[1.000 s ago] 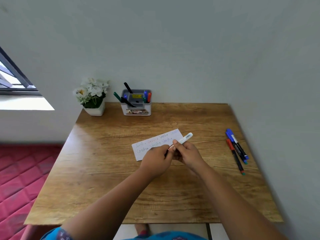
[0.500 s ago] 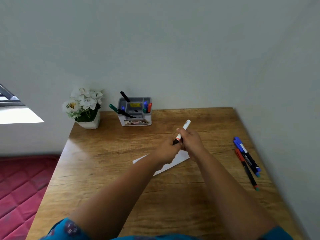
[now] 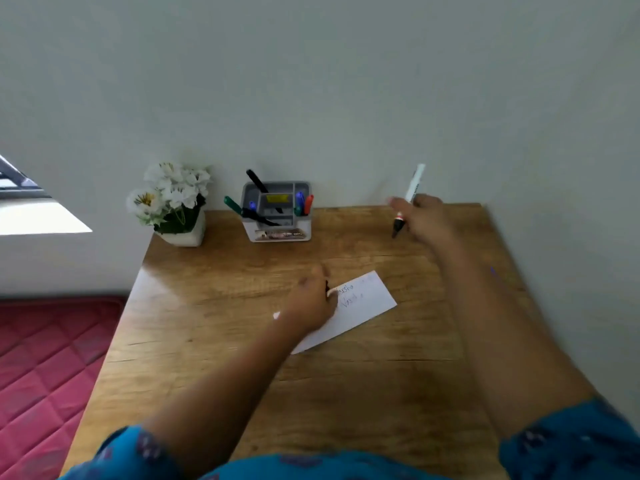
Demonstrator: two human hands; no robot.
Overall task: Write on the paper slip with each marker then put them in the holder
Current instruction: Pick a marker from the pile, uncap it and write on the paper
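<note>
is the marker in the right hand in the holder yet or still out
Out. The right hand grips the marker in the air, well to the right of the holder, over the table's far edge.

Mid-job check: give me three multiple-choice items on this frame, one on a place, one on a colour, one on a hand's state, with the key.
1. The grey-and-white plastic marker holder stands:
A. by the back wall
B. at the near edge
C. on the floor

2. The flowers in the small white pot are:
A. red
B. white
C. purple

3. The right hand:
A. lies flat, holding nothing
B. grips the white-barrelled marker
C. is out of view

Key: A, it stands at the wooden table's far edge; B, the petals are white; B, fingers curl round the barrel.
</note>
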